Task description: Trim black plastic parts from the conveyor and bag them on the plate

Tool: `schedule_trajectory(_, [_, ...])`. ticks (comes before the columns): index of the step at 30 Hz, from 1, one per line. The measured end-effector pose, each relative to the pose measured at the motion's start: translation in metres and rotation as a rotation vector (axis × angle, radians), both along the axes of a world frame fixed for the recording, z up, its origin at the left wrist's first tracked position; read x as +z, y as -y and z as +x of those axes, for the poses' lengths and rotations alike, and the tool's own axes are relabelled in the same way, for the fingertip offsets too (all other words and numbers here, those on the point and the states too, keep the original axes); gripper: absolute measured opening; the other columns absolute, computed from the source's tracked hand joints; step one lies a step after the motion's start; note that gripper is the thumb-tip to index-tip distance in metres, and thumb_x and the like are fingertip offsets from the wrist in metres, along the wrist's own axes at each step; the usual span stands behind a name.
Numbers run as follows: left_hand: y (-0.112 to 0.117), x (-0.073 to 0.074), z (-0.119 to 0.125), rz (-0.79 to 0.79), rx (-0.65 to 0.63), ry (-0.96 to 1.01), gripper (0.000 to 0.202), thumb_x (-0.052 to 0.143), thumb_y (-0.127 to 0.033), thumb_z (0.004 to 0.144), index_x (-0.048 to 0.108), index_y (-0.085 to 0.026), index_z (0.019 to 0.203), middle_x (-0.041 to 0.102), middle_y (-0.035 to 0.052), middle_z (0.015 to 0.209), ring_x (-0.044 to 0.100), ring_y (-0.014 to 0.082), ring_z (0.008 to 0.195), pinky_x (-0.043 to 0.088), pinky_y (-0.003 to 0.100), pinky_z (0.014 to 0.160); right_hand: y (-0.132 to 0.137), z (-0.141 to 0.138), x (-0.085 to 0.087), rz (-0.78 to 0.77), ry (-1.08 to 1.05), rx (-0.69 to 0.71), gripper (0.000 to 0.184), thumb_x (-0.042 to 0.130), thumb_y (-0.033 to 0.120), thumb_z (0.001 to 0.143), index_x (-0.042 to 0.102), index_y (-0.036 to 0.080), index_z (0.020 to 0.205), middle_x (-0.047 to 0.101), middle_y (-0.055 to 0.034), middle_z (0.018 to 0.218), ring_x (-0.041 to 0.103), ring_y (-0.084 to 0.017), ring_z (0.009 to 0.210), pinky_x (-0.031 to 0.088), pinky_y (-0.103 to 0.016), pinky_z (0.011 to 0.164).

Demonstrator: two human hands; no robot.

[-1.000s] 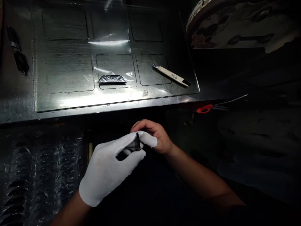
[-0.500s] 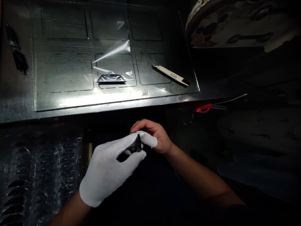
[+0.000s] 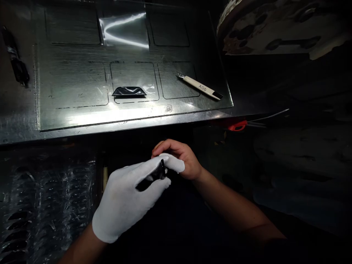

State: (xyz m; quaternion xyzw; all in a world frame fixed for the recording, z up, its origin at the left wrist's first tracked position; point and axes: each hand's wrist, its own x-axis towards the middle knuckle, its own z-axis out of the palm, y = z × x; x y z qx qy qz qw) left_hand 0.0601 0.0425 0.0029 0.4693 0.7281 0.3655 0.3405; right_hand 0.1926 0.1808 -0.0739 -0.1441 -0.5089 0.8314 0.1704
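My left hand wears a white glove and is closed, with its thumb and fingers pinching a small glossy black piece seen nearly edge-on. Pressed up against it is my right hand, bare except for a white cover on the thumb. The right fingers are curled, and the thumb tip lies by the top of the black piece; whatever is between them is hidden. Both hands are just below the worktable's front edge. Beyond them a black curved-looking piece lies on the clear plate, which has dark outlined rectangles.
A pale-handled knife-like tool marked A06 lies on the clear plate. Behind is shiny clear film. A black pen-like object lies far left. Red-handled scissors sit at the right, clear trays of dark pieces lower left.
The bright streaks on the clear film have shifted farther back, into a V shape. My hands hold almost the same pose, and the black piece has tilted or dropped very slightly.
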Motion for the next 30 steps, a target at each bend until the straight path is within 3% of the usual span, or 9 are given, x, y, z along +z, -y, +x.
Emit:
schedule_trajectory(7, [0.003,0.001,-0.001,0.116,-0.022,-0.030,0.029,0.072,-0.020,0.091,0.071,-0.030,0.118,0.080,-0.0074,0.104,0.076,0.0119,0.089,0.058,0.020,0.080,-0.003,-0.002,0.011,0.033,-0.029,-0.002,0.027,0.079,0.036,0.088,0.075,0.016,0.106,0.072,-0.0072,0.099,0.069,-0.019,0.090,0.055,-0.032,0.082])
schedule_trajectory(12, [0.006,0.002,-0.002,0.128,-0.014,-0.049,0.035,0.075,-0.024,0.091,0.069,-0.033,0.124,0.080,-0.0079,0.109,0.076,0.0132,0.097,0.057,0.021,0.087,-0.009,-0.004,0.036,0.089,0.064,-0.076,0.026,0.067,0.042,0.096,0.074,0.018,0.105,0.072,-0.0084,0.103,0.067,-0.020,0.090,0.053,-0.032,0.076])
schedule_trajectory(15, [0.006,0.002,-0.003,0.111,-0.021,-0.049,0.033,0.075,-0.023,0.091,0.070,-0.033,0.122,0.079,-0.0088,0.104,0.075,0.0122,0.089,0.057,0.021,0.082,-0.014,-0.004,0.055,0.242,0.084,-0.115,0.026,0.072,0.043,0.092,0.075,0.018,0.097,0.067,-0.0058,0.095,0.060,-0.017,0.080,0.048,-0.030,0.071])
schedule_trajectory(18, [0.005,0.002,-0.004,0.087,-0.037,-0.050,0.029,0.076,-0.022,0.090,0.071,-0.033,0.117,0.077,-0.0097,0.092,0.072,0.0107,0.075,0.056,0.021,0.073,-0.015,-0.007,0.066,0.348,0.107,-0.065,0.017,0.080,0.033,0.085,0.072,0.018,0.085,0.059,-0.0011,0.082,0.051,-0.013,0.071,0.041,-0.027,0.064])
schedule_trajectory(21, [0.005,0.001,-0.005,0.066,-0.037,-0.059,0.022,0.076,-0.023,0.090,0.072,-0.031,0.110,0.073,-0.0104,0.079,0.068,0.0096,0.064,0.055,0.022,0.067,-0.012,-0.011,0.065,0.254,0.164,-0.035,0.019,0.079,0.033,0.086,0.067,0.018,0.083,0.056,0.0008,0.078,0.047,-0.011,0.068,0.039,-0.025,0.060])
schedule_trajectory(26, [0.008,0.002,-0.004,0.132,-0.033,-0.026,0.028,0.075,-0.022,0.092,0.069,-0.034,0.116,0.079,-0.0093,0.100,0.076,0.0136,0.089,0.059,0.023,0.080,-0.009,-0.017,0.053,0.153,0.289,-0.116,0.026,0.078,0.040,0.087,0.064,0.018,0.088,0.054,0.0029,0.075,0.046,-0.010,0.064,0.041,-0.022,0.059])
schedule_trajectory(30, [0.009,0.005,-0.006,0.117,-0.002,-0.046,0.022,0.075,-0.023,0.091,0.071,-0.033,0.110,0.081,-0.0078,0.100,0.078,0.0168,0.087,0.061,0.025,0.072,-0.011,-0.016,0.051,0.149,0.283,-0.115,0.025,0.081,0.038,0.084,0.065,0.018,0.087,0.055,0.0028,0.075,0.047,-0.010,0.065,0.043,-0.022,0.060])
